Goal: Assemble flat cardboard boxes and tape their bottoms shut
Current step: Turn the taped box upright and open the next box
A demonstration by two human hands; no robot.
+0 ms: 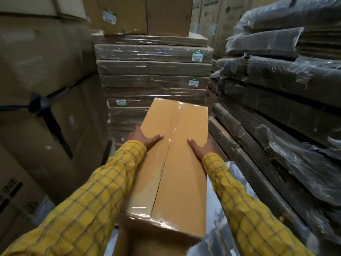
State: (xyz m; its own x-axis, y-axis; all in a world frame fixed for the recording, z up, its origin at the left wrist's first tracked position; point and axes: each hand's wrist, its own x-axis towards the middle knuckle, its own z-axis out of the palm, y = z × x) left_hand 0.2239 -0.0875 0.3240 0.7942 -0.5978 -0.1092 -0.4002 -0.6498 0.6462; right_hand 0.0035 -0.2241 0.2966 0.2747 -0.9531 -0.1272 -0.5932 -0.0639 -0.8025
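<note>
One cardboard box (177, 163), its seam under one strip of clear tape (174, 124) — two hands, left hand (145, 138) and right hand (202, 147), clasp its sides, thumbs flat on top.

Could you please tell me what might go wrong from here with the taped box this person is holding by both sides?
1. The clear tape along the centre seam looks wrinkled near the middle, so it may not bond fully and the flaps could part under load.
2. The left hand and right hand grip only the far half of the box, thumbs on top, so the near end could sag or slip.
3. Wrapped cardboard stacks crowd the right side and could snag the box.
</note>
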